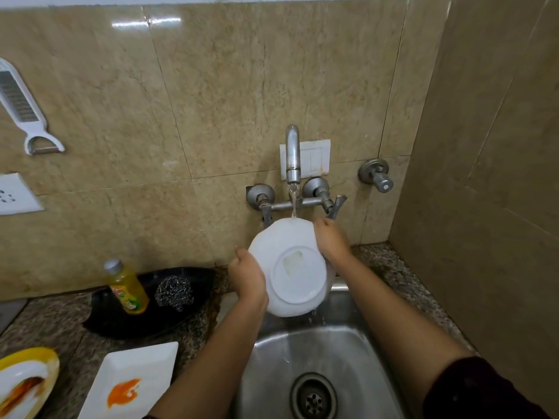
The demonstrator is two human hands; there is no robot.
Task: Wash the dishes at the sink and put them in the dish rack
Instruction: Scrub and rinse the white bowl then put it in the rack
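Step in hand: rinsing is judged to be under way. The white bowl (290,267) is held tilted, underside towards the camera, in the water stream (293,204) from the tap (292,152).
Bowl's place: it is held above the back of the sink (272,373), clear of the basin. The stream lands on its far rim and water runs off the near rim.
Left hand (248,276): it is closed round the bowl's left rim.
Right hand (332,240): it is clasped on the upper right rim, with the fingertips hidden behind the bowl.
Waiting: 2 soiled plates are seen on the bench (45,322): a square plate (142,367) with an orange smear and a yellow-rimmed plate (18,370).
Washing things: a soap bottle (127,288) and a steel scrubber (174,293) are kept on a black tray (145,322) left of the sink.
Next move: the bowl would probably need turning so the inside is rinsed too. It would then need a firm wet grip while being carried to the rack.
Hidden: no dish rack is in view, so its side cannot be told. The bowl's inside is turned away, so its cleanliness cannot be judged. The pale square patch on its base cannot be identified. The yellow-rimmed plate is cut off by the frame edge.
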